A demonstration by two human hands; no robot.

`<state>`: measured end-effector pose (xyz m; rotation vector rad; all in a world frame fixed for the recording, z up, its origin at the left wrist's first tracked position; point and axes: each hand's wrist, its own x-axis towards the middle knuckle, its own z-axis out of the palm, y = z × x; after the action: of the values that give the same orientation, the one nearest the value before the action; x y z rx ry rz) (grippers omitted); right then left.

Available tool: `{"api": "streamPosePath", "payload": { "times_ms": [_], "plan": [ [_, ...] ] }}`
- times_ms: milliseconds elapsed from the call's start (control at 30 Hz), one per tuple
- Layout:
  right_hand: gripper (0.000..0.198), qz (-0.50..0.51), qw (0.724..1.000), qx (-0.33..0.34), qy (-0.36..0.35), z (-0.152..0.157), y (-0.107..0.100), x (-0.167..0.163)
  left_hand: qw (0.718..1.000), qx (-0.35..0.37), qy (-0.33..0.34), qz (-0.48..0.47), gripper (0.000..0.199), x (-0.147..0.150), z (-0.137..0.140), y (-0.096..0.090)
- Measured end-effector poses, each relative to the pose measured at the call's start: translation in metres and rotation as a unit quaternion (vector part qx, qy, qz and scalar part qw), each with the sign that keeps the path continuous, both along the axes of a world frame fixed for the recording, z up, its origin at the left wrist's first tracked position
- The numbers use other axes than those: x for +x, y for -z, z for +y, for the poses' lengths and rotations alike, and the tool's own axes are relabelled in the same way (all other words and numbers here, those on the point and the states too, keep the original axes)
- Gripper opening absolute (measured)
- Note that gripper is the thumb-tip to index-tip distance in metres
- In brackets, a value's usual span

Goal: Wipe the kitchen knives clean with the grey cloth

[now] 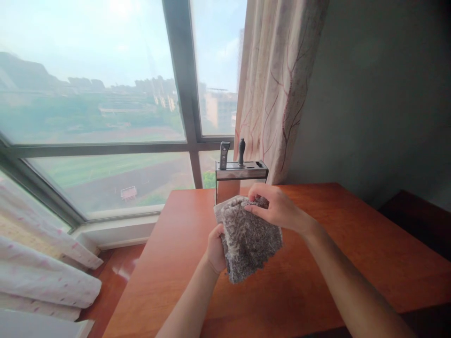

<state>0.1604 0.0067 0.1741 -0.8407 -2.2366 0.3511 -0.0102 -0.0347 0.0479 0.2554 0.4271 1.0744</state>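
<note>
A grey, shaggy cloth (252, 241) hangs above the table in front of me, its pile mottled and one upper edge paler. My left hand (216, 249) is closed round its left side, with most of the fingers hidden behind it. At the upper right edge, my right hand (271, 204) has thumb and forefinger bent together on the cloth in a pinch. Just beyond the cloth stands a metal knife rack (242, 173), partly covered by it. Two dark handles, one flat knife handle (223, 156) and one rounded handle (241, 151), stick up from the rack.
The reddish-brown wooden table (327, 272) reaches toward a large window (95, 94). A patterned curtain (271, 84) hangs behind the rack, beside a dark wall (373, 94). Pale fabric (45, 272) lies low at the left, near the window sill (120, 230).
</note>
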Motion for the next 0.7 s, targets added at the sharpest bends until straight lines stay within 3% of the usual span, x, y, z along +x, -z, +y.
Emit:
{"api": "streamPosePath", "payload": {
  "times_ms": [233,367,500,700],
  "plan": [
    [0.012,0.017,1.000,0.009,-0.001,-0.011,-0.018,0.003,1.000,0.016,-0.023,0.009,0.027,-0.005,0.003,0.004],
    [0.010,-0.021,0.999,0.020,0.041,0.007,-0.005,-0.001,1.000,0.004,-0.017,0.013,0.026,-0.004,-0.002,0.000],
    [0.009,-0.063,0.997,0.021,0.025,0.028,0.006,0.001,0.999,-0.001,-0.030,0.018,0.018,-0.003,-0.004,-0.004],
    [0.018,-0.059,0.985,0.133,0.091,0.008,0.007,-0.014,0.998,-0.009,-0.048,0.029,0.016,-0.004,-0.002,-0.005]
  ]
}}
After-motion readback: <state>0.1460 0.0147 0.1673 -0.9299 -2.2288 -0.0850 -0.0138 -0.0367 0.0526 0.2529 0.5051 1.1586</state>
